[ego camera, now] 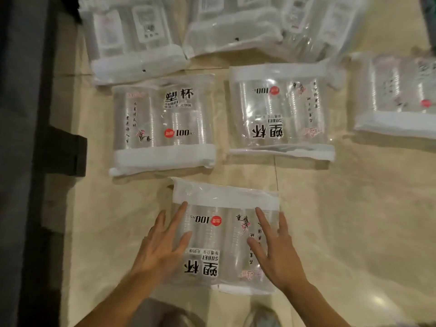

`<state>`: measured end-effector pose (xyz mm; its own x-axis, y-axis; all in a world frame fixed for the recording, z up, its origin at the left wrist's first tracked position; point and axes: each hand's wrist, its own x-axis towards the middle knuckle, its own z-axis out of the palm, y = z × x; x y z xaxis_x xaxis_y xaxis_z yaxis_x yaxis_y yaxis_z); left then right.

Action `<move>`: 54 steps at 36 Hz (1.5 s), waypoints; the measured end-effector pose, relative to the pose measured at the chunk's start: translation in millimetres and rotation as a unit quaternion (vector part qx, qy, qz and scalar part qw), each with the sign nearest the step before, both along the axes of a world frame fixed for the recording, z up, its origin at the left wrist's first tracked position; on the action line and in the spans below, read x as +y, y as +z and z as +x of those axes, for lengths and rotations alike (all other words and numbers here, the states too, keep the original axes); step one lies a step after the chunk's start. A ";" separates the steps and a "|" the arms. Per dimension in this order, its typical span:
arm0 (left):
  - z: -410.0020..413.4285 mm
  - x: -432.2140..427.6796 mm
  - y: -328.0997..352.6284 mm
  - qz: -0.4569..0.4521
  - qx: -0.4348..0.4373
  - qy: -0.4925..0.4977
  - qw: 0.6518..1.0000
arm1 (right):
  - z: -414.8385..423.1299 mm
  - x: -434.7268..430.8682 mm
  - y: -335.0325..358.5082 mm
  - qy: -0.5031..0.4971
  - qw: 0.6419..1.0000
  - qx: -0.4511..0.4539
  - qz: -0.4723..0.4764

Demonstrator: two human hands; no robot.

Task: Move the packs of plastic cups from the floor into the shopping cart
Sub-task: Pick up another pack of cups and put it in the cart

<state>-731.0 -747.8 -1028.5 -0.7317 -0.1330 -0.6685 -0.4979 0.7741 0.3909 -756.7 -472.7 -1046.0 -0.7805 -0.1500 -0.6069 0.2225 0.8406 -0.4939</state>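
Note:
A clear pack of plastic cups [221,234] with black print and white ends lies on the beige floor right in front of me. My left hand [162,244] rests flat on its left side, fingers straight and spread. My right hand [276,249] lies on its right side, fingers also straight. Beyond it two more packs lie side by side, one to the left [162,123] and one to the right [280,112]. Another pack [398,95] sits at the far right, and several more [212,27] lie in a row at the back. No shopping cart is in view.
A dark grey strip [21,161] runs down the left edge, with a black block [68,154] jutting onto the tiled floor [354,220]. My shoes [259,317] show at the bottom edge.

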 end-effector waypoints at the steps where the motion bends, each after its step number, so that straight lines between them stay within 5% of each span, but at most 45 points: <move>1: 2.5 2.1 -10.7 0.018 0.007 0.002 1.000 | 2.7 0.8 -10.5 -0.011 1.000 -0.001 -0.010; 8: 6.2 4.2 -22.4 0.083 0.029 0.041 0.995 | 2.1 1.1 -24.6 -0.047 0.997 0.027 -0.060; 15: -27.4 3.1 66.5 0.072 0.077 0.061 0.993 | -26.2 -5.2 69.0 -0.049 0.996 0.051 -0.054; 22: -91.3 -3.2 250.1 0.069 0.172 0.050 0.981 | -100.7 -14.8 253.0 -0.027 0.992 0.109 -0.062; 30: -158.3 -30.8 525.0 0.068 0.294 0.045 0.952 | -190.8 -36.3 539.9 0.012 0.976 0.201 -0.086; 40: -164.8 -79.8 836.1 0.043 0.360 0.053 0.930 | -215.8 -70.6 854.4 0.043 0.947 0.286 -0.141; 47: -135.3 -108.9 983.8 -0.004 0.381 0.058 0.923 | -198.9 -101.7 991.2 0.077 0.932 0.311 -0.172; 54: -82.9 -127.4 1050.5 -0.017 0.423 0.101 0.900 | -177.4 -138.3 1064.7 0.118 0.919 0.331 -0.179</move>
<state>-813.9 -875.2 22.0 -0.9354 -0.3309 0.1243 -0.1648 0.7193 0.6748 -934.1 -611.1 18.7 -0.8811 -0.4597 0.1110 -0.3939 0.5836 -0.7101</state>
